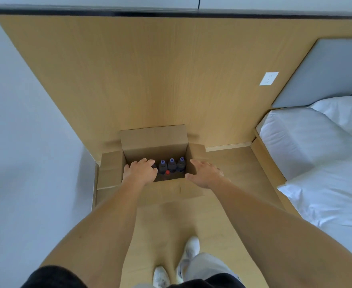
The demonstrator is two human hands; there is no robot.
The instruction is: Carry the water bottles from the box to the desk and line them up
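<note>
An open cardboard box (133,142) stands on the floor against a wooden wall panel. Inside it stand three dark water bottles with purple caps (172,163), and a red cap (167,172) shows in front of them. My left hand (140,171) reaches into the box's left side with its fingers loosely bent. It hides most of another bottle (154,166) and no grip shows. My right hand (204,173) hovers over the box's right edge, fingers spread, holding nothing. The desk is out of view.
A bed (316,146) with white bedding and a grey headboard stands to the right. A white wall (25,142) closes the left side. A socket plate (268,78) is on the panel. Wooden floor and my white shoes (191,248) lie below.
</note>
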